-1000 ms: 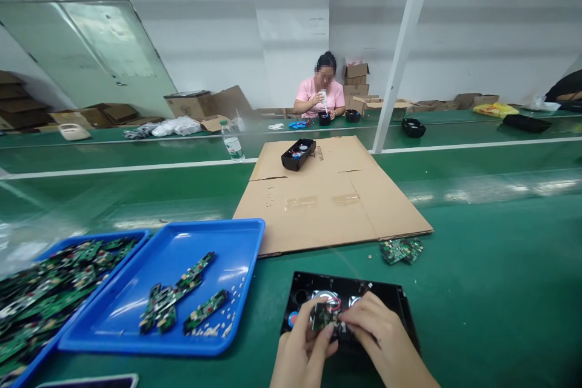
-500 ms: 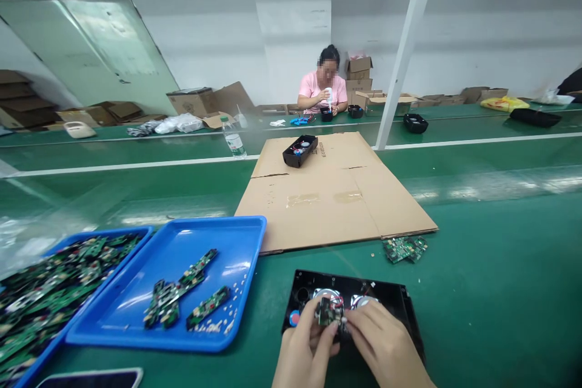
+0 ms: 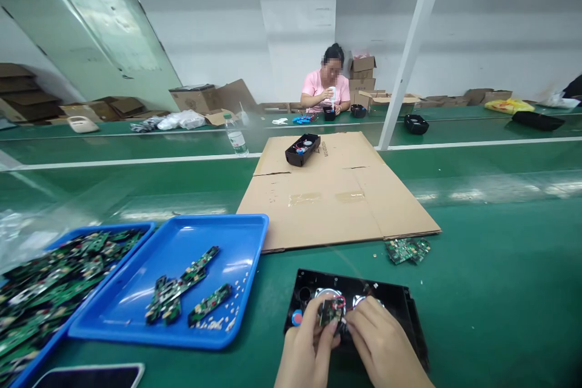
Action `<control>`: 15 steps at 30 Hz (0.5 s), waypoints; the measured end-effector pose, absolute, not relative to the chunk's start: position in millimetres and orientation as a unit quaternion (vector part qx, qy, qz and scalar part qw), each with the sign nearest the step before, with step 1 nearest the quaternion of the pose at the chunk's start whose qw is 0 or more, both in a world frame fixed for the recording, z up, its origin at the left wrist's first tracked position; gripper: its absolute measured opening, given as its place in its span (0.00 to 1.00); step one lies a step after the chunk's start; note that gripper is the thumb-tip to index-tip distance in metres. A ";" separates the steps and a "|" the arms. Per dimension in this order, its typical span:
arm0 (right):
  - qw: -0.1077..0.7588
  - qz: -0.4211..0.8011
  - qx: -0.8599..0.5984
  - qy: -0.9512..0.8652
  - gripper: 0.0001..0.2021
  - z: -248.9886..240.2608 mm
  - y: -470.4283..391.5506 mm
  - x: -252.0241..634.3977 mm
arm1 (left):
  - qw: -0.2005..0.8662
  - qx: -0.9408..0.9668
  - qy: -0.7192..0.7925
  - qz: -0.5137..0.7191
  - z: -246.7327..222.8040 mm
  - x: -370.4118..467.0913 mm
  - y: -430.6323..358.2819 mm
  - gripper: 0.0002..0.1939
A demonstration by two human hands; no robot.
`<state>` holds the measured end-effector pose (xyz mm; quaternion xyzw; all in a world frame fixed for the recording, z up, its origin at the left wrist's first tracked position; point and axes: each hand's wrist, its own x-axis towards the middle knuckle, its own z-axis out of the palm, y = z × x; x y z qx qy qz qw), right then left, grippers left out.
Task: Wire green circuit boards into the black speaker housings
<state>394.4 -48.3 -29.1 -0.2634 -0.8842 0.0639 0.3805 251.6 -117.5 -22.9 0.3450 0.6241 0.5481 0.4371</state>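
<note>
My left hand (image 3: 311, 339) is closed on a small green circuit board (image 3: 331, 311), held between thumb and fingers above an open black speaker housing (image 3: 409, 321). My right hand (image 3: 379, 336) is pinched at the board's right edge, on a small white connector (image 3: 344, 320) partly covered by the fingertips. Red wires run beside the board. In the housing, a round silver speaker (image 3: 326, 293) shows behind my left fingers, and a second one lies partly behind my right hand. A blue round part (image 3: 297, 317) sits at the housing's left end.
Left of the housing, a blue tray (image 3: 136, 291) holds several long circuit boards and white bits; another blue tray brims with boards. A phone (image 3: 91, 376) lies at the front edge. Ahead are loose boards (image 3: 407, 250), a cardboard sheet (image 3: 327, 218) with another housing (image 3: 302, 150), and a seated co-worker (image 3: 325, 88).
The board in my left hand has tilted slightly. Both hands stay over the housing in nearly the same grip. The whole view has shifted a little.
</note>
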 end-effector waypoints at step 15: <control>0.407 0.060 -0.300 -0.861 0.16 -33.2 -50.7 394.5 | 0.437 0.415 0.619 0.503 -22.4 251.1 -118.9 0.26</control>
